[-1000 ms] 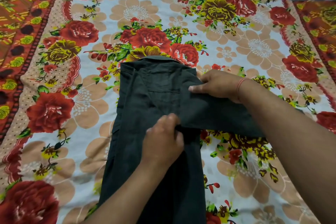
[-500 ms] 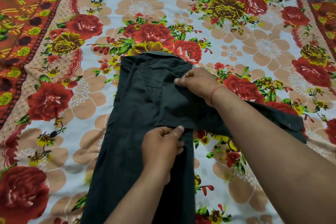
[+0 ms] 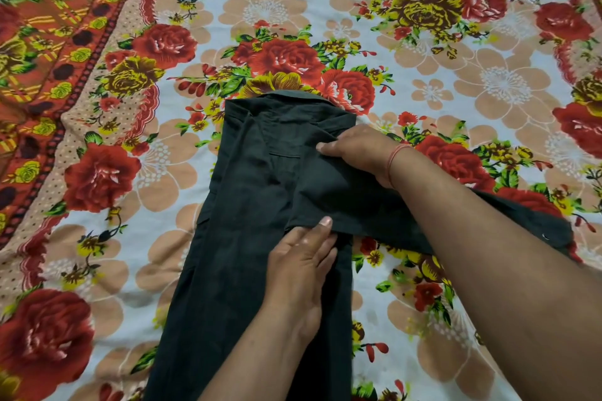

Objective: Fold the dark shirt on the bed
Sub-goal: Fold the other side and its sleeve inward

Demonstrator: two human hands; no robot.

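— Two hands on the shirt (image 3: 247,205)?
— Yes. It lies on the bed (image 3: 123,231), collar (image 3: 286,95) far. Left hand (image 3: 299,267) presses flat, fingers (image 3: 312,238) straight, at the sleeve (image 3: 374,215) fold. Right hand (image 3: 358,153) rests by the shoulder; gripping or not, can't tell.

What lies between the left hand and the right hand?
Only dark shirt cloth, its folded-over sleeve, separates left hand and right hand; head view.

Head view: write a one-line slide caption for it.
Left hand and right hand press a half-folded dark fabric shirt on a floral bedsheet.
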